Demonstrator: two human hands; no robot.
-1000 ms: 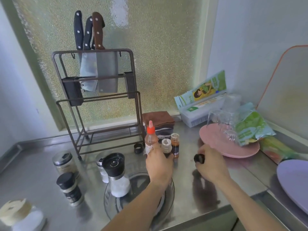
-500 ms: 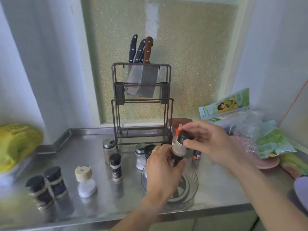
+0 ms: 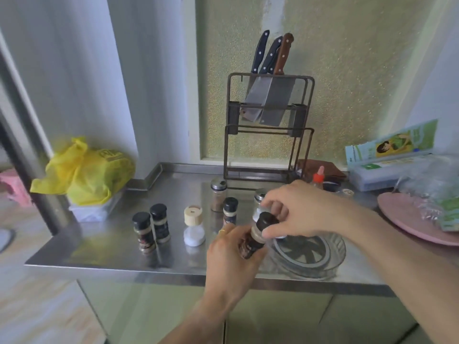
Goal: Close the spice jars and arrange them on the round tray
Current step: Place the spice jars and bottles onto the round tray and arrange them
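Spice jar (image 3: 250,240) tilted in left hand's (image 3: 232,259) grip — right hand's (image 3: 298,209) fingers pinching its black cap (image 3: 267,219).

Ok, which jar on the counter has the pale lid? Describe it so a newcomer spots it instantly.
Start at the knife rack on the steel counter, then come forward and left to the loose row of jars. The jar holds white powder and alone has a beige cap; its neighbours wear black or metal lids.

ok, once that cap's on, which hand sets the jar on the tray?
Left, probably. The left hand already wraps the jar body, right beside the round tray. The right hand only pinches the black cap, so no change of grip is needed.
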